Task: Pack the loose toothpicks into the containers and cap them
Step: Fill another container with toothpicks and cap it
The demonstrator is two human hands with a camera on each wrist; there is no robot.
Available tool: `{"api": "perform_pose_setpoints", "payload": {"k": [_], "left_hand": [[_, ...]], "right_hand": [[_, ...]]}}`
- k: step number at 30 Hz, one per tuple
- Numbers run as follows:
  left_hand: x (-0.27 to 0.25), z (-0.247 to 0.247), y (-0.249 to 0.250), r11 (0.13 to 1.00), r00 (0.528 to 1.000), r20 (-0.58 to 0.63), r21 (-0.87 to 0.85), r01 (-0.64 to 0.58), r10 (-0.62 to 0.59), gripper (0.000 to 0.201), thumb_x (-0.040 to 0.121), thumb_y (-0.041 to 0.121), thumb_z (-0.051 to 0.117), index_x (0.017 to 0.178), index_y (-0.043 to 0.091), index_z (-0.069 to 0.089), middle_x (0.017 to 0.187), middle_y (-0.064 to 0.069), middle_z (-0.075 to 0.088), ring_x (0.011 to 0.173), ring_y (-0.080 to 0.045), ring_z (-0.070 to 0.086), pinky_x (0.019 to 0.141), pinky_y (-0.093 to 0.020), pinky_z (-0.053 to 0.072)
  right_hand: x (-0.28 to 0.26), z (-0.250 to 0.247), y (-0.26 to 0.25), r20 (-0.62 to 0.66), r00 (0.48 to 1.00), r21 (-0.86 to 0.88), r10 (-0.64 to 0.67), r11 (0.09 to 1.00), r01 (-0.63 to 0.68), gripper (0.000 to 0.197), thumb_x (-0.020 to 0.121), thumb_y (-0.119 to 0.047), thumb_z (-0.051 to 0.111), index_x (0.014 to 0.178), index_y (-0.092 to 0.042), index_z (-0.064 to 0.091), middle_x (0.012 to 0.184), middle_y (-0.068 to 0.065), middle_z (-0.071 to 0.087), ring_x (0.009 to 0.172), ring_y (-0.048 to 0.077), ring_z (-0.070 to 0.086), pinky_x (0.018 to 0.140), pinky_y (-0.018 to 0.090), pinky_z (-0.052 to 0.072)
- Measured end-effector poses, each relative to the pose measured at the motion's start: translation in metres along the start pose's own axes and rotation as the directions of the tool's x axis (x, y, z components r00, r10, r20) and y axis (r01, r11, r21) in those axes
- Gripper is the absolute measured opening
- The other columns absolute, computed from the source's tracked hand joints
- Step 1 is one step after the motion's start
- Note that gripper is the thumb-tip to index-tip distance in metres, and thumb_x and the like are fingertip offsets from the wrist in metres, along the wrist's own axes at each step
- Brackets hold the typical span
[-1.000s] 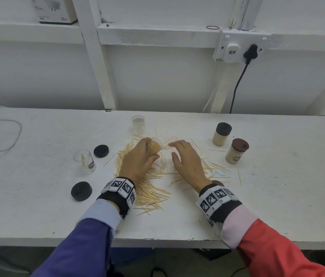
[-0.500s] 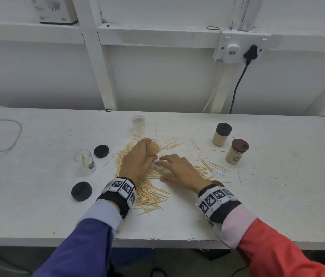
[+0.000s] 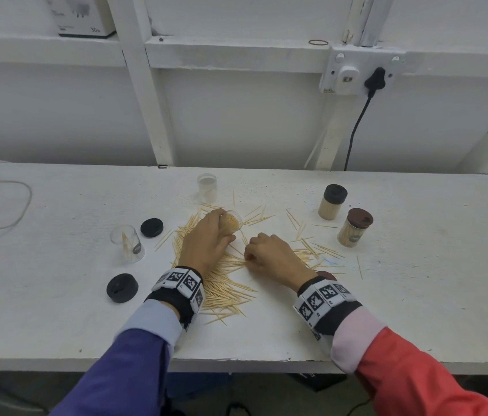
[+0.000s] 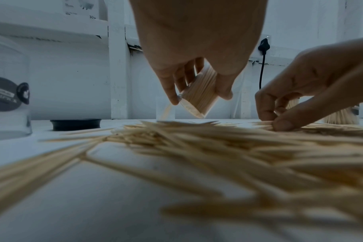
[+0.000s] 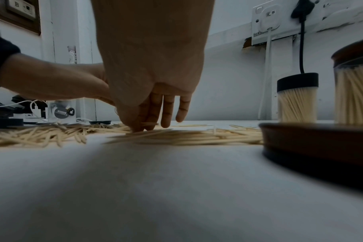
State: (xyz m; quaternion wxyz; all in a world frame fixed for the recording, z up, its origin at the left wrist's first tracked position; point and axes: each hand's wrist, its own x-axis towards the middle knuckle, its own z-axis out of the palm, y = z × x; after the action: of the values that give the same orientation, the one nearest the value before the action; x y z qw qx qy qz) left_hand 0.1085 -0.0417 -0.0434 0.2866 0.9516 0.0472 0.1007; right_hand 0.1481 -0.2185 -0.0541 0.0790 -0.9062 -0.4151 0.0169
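Loose toothpicks [image 3: 224,283] lie in a pile on the white table [image 3: 56,310], under and between both hands. My left hand [image 3: 209,235] grips a clear container [image 3: 232,222] packed with toothpicks. It is tilted with its mouth to the right, and in the left wrist view the container [image 4: 199,95] hangs just above the pile [image 4: 218,147]. My right hand [image 3: 251,258] is curled on the table beside it. Its thumb and fingers [image 4: 280,124] pinch a few toothpicks against the surface, and in the right wrist view its fingertips [image 5: 139,127] are down in the pile [image 5: 52,132].
An empty clear container [image 3: 207,187] stands at the back. Another [image 3: 128,243], holding a few toothpicks, stands left beside two black caps [image 3: 152,227] [image 3: 122,287]. Two full capped containers [image 3: 332,201] [image 3: 354,227] stand right. A brown cap [image 3: 326,275] lies by my right wrist.
My right hand drew back from the far toothpicks toward me and to the left, and its flat fingers curled onto the pile. The left hand and its container stayed put.
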Motion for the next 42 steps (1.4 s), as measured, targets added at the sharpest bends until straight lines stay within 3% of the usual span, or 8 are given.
{"api": "perform_pose_setpoints", "payload": {"k": [8, 15, 19, 24, 29, 34, 39, 42], "left_hand": [[-0.002, -0.002, 0.001, 0.999, 0.996, -0.076, 0.028, 0.038, -0.036, 0.052, 0.093, 0.026, 0.060, 0.138, 0.015, 0.039, 0.135, -0.001, 0.050, 0.122, -0.020, 0.046, 0.086, -0.033, 0.040], [0.000, 0.001, -0.003, 0.999, 1.000, 0.007, 0.039, 0.006, -0.006, 0.051, 0.091, 0.027, 0.062, 0.137, 0.020, 0.041, 0.134, 0.001, 0.051, 0.123, -0.020, 0.046, 0.090, -0.037, 0.042], [0.000, 0.004, -0.005, 0.995, 0.994, 0.059, 0.013, -0.096, 0.095, 0.054, 0.087, 0.028, 0.065, 0.137, 0.022, 0.045, 0.132, 0.003, 0.054, 0.122, -0.018, 0.048, 0.094, -0.037, 0.045], [0.000, 0.005, -0.007, 0.973, 0.964, 0.148, 0.026, -0.228, 0.222, 0.056, 0.083, 0.041, 0.058, 0.134, 0.022, 0.048, 0.128, 0.004, 0.056, 0.119, -0.017, 0.049, 0.093, -0.042, 0.046], [0.000, 0.005, -0.005, 0.963, 0.935, 0.234, -0.011, -0.270, 0.265, 0.058, 0.084, 0.049, 0.059, 0.136, 0.025, 0.046, 0.129, 0.008, 0.055, 0.117, -0.012, 0.049, 0.091, -0.040, 0.047], [-0.001, 0.004, -0.001, 0.961, 0.928, 0.250, -0.077, -0.265, 0.276, 0.066, 0.078, 0.063, 0.053, 0.132, 0.026, 0.047, 0.117, 0.012, 0.060, 0.102, -0.009, 0.056, 0.084, -0.039, 0.050], [-0.002, 0.008, -0.003, 0.956, 0.936, 0.229, -0.188, -0.225, 0.266, 0.067, 0.078, 0.064, 0.055, 0.131, 0.025, 0.046, 0.112, 0.010, 0.062, 0.098, -0.011, 0.060, 0.083, -0.042, 0.051], [-0.002, 0.007, -0.004, 0.958, 0.968, 0.163, -0.247, -0.147, 0.191, 0.065, 0.082, 0.060, 0.062, 0.132, 0.024, 0.042, 0.115, 0.005, 0.062, 0.102, -0.012, 0.061, 0.087, -0.040, 0.053]], "right_hand": [[-0.001, -0.004, 0.003, -0.160, 0.977, 0.118, 0.139, 0.986, -0.121, 0.011, 0.095, -0.012, 0.049, 0.099, -0.013, 0.060, 0.097, 0.000, 0.061, 0.089, 0.021, 0.053, 0.067, 0.027, 0.028], [-0.003, -0.009, 0.002, -0.419, 0.839, 0.292, 0.346, 0.927, -0.237, 0.012, 0.098, -0.015, 0.048, 0.092, -0.012, 0.057, 0.080, 0.000, 0.060, 0.070, 0.020, 0.052, 0.060, 0.035, 0.042], [-0.002, -0.005, 0.004, -0.414, 0.851, 0.221, 0.325, 0.942, -0.252, 0.010, 0.098, -0.009, 0.049, 0.094, -0.009, 0.058, 0.084, 0.002, 0.058, 0.077, 0.021, 0.051, 0.058, 0.033, 0.039], [0.000, 0.002, 0.004, -0.484, 0.848, 0.106, 0.218, 0.976, -0.190, 0.026, 0.072, 0.011, 0.070, 0.081, -0.011, 0.059, 0.073, 0.000, 0.056, 0.068, 0.021, 0.052, 0.051, 0.027, 0.028], [-0.001, 0.001, 0.002, -0.521, 0.848, 0.102, 0.095, 0.994, -0.049, 0.018, 0.072, 0.001, 0.075, 0.082, -0.010, 0.065, 0.078, 0.001, 0.056, 0.072, 0.020, 0.054, 0.047, 0.027, 0.038], [-0.001, 0.000, 0.004, -0.582, 0.797, 0.310, 0.163, 0.950, 0.032, 0.011, 0.079, -0.003, 0.070, 0.086, -0.009, 0.065, 0.080, 0.000, 0.064, 0.074, 0.016, 0.058, 0.060, 0.032, 0.049], [-0.001, 0.000, 0.003, -0.613, 0.781, 0.271, 0.116, 0.960, 0.069, 0.010, 0.090, -0.019, 0.061, 0.092, -0.012, 0.067, 0.090, -0.003, 0.063, 0.084, 0.009, 0.054, 0.060, 0.027, 0.047], [0.001, -0.003, 0.001, -0.619, 0.769, 0.293, 0.158, 0.955, 0.040, 0.028, 0.098, -0.028, 0.048, 0.115, -0.012, 0.065, 0.117, 0.001, 0.060, 0.106, 0.016, 0.055, 0.084, 0.028, 0.048]]}}
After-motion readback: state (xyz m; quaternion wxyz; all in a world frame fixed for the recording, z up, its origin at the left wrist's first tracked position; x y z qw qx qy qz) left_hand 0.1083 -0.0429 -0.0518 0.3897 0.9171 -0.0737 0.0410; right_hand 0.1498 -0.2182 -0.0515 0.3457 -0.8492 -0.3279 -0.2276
